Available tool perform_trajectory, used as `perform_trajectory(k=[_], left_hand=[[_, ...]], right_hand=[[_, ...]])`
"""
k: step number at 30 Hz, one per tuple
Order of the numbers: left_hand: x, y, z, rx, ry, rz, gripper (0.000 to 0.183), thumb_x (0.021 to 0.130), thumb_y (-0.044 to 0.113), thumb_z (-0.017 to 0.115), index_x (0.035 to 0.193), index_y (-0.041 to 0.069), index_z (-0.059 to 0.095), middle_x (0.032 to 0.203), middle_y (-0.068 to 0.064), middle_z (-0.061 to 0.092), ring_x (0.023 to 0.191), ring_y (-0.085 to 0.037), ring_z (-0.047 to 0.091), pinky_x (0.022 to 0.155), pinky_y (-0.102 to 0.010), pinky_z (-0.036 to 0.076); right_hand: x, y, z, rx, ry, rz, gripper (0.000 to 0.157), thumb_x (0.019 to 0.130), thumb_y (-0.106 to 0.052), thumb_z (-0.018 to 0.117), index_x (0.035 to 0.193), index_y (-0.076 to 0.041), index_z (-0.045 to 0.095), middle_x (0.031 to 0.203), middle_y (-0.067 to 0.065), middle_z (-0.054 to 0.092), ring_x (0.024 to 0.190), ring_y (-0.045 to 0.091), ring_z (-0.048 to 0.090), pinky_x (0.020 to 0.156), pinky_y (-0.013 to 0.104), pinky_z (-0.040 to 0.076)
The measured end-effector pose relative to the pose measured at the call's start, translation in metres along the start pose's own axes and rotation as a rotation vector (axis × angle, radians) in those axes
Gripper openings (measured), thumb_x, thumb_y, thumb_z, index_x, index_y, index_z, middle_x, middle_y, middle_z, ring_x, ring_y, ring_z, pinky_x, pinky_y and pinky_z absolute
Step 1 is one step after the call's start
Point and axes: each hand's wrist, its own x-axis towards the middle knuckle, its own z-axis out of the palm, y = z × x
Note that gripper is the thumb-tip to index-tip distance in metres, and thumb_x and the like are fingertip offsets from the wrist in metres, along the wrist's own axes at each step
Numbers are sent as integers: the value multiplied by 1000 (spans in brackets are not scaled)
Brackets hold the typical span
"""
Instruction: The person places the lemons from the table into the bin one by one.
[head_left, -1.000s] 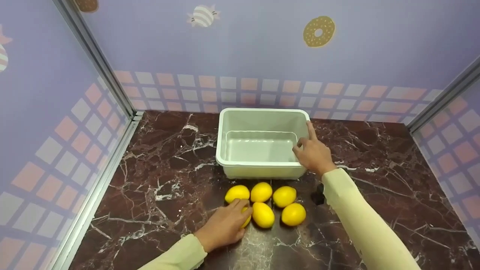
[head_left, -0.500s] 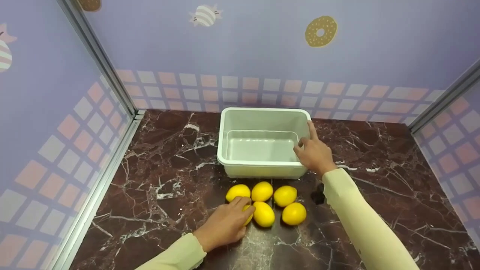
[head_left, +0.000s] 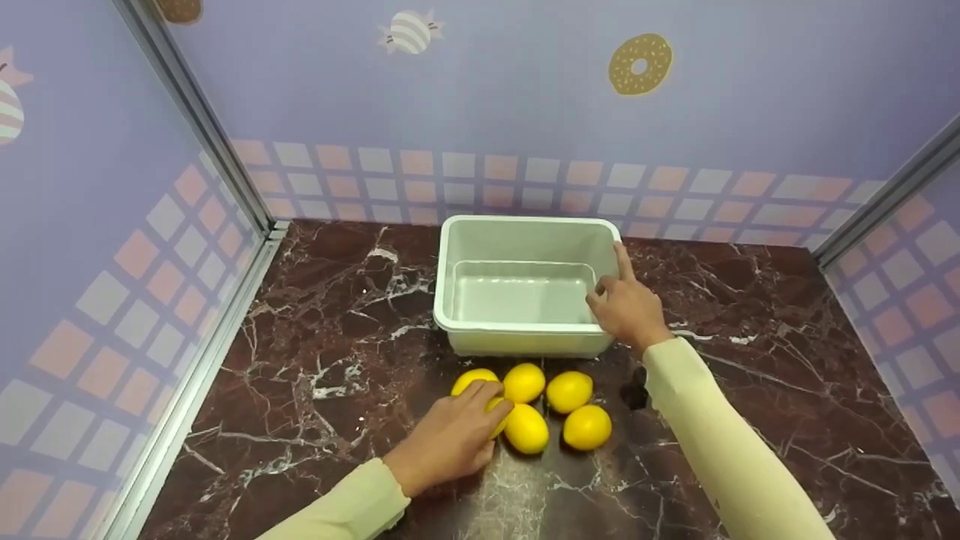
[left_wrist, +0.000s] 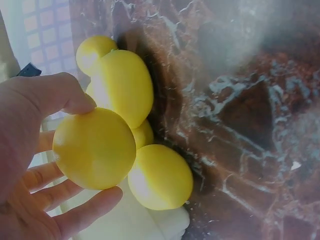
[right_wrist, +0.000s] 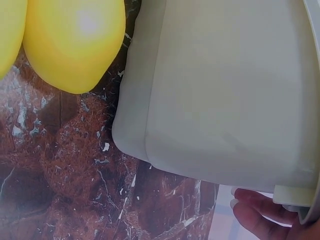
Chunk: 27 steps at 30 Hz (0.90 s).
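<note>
1. Left hand [head_left: 450, 439]: its grip is narrowed round a lemon [left_wrist: 94, 149], with the thumb on one side and fingertips on the other.
2. Location: the held lemon is at the near left corner of the group, just beside the near middle lemon [head_left: 526, 429] and the far left lemon [head_left: 471, 379]. Whether it is clear of the bench [head_left: 360, 405] cannot be told.
3. Right hand [head_left: 630, 307]: its grip is on the right rim of the bin [head_left: 529, 343], index finger laid along the edge, fingertips beneath the lip in the right wrist view. The hold is judged to be a steadying one.
4. Bin: upright on the bench, just beyond the lemons.
5. Sound technique: set thumb and fingers opposite each other at the fruit's widest part, since a smooth, rounded skin would probably slip from an off-centre pinch. Raise it straight up, lest the knuckles roll its neighbours. Press the rim lightly; a heavy push could tip or slide the bin.
</note>
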Motion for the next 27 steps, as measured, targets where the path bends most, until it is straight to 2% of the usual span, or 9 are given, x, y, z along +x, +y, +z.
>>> perform_trajectory(k=[7, 11, 17, 27], left_hand=[[7, -2, -7, 13, 47, 5, 49, 67, 19, 70, 114, 13, 60, 119, -7, 58, 107, -21, 58, 70, -27, 58], [11, -4, -13, 4, 49, -1, 48, 67, 18, 71, 114, 12, 60, 121, -7, 58, 108, -21, 57, 76, -28, 58], [14, -6, -19, 9, 24, -26, 47, 70, 18, 70, 115, 14, 60, 124, -6, 57, 112, -21, 56, 70, -29, 58], [18, -9, -22, 20, 52, -28, 49, 68, 17, 68, 117, 14, 59, 124, -6, 57, 111, -20, 56, 66, -29, 56]], right_hand=[[-2, 1, 0, 4, -6, 7, 37, 92, -36, 47, 100, -6, 67, 164, 6, 4, 95, 40, 63, 82, 58, 49], [-2, 2, -1, 5, -9, 13, 36, 92, -35, 46, 100, -6, 66, 164, 6, 4, 94, 39, 62, 82, 57, 49], [1, 2, -1, 4, -3, 14, 34, 91, -36, 49, 95, -7, 66, 164, 6, 5, 92, 39, 63, 80, 57, 51], [3, 1, 0, 3, -12, 14, 34, 91, -37, 50, 95, -8, 66, 164, 5, 3, 93, 40, 63, 80, 57, 51]])
